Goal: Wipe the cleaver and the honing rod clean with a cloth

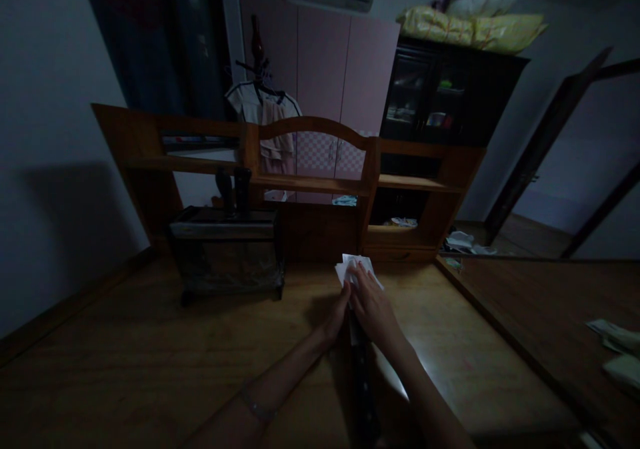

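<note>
Knife: dark riveted handle (365, 395) pointing back toward the person, blade running forward between the hands and under the paper; far end hidden.
White paper: one folded or layered piece (353, 261), over the blade's forward part, near the middle of the table.
Right hand: (369, 301) fingers bent over the paper, grasping it from above.
Left hand: (335, 319) close against the paper's left side, fingertips mostly hidden — grip or mere touch, cannot tell.
Handle grip: neither hand on it.
Cutting hazard: a slip along the blade, or an edge coming through thin paper, could nick fingers; dim light would make this likelier.
Tipping hazard: the unheld handle might swing or drop if the hold at the paper loosens.
Knife block: (230, 262) upright at left, two dark handles above its top; a wide leftward sweep could knock it.
Tabletop edge: (500, 334) slanting down the right side, well apart from the hands.
Shelf unit: (315, 183) standing across the back, limiting forward reach.
Room for moving: widest over the tabletop (210, 362) left of the left forearm — narrower toward the shelf unit.
</note>
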Tool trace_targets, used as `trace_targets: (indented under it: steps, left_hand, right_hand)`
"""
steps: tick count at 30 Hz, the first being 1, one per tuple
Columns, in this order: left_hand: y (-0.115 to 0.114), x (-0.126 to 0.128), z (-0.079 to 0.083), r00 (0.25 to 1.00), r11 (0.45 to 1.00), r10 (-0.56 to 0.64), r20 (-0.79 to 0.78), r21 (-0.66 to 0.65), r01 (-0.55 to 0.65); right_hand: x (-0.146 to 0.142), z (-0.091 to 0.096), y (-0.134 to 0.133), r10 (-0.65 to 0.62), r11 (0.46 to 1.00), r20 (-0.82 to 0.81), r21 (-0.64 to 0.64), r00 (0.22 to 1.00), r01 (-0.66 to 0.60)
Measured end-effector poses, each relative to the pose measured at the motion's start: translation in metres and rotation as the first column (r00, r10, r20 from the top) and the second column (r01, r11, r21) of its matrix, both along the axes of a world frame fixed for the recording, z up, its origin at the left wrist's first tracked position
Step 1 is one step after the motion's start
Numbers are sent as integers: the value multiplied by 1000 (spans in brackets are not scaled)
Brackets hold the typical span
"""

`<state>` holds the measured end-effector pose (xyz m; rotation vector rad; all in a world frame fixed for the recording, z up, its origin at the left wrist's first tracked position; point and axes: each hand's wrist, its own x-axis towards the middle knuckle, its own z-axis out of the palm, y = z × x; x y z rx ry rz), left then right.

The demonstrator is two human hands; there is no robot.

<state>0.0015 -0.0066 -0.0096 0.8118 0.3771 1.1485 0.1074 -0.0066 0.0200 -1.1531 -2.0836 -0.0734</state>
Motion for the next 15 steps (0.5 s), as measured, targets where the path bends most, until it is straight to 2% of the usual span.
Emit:
trace_targets:
  steps: [7, 15]
  left_hand:
    - [1, -1, -3, 999, 1000, -24, -41, 1, 24]
    - [2, -1, -6, 998, 998, 45, -33, 39, -43]
  right_hand:
    - [2, -1, -5, -7, 1000, -17, -30, 1000, 6]
    - [1, -6, -13, 11, 1000, -22, -28, 1000, -12]
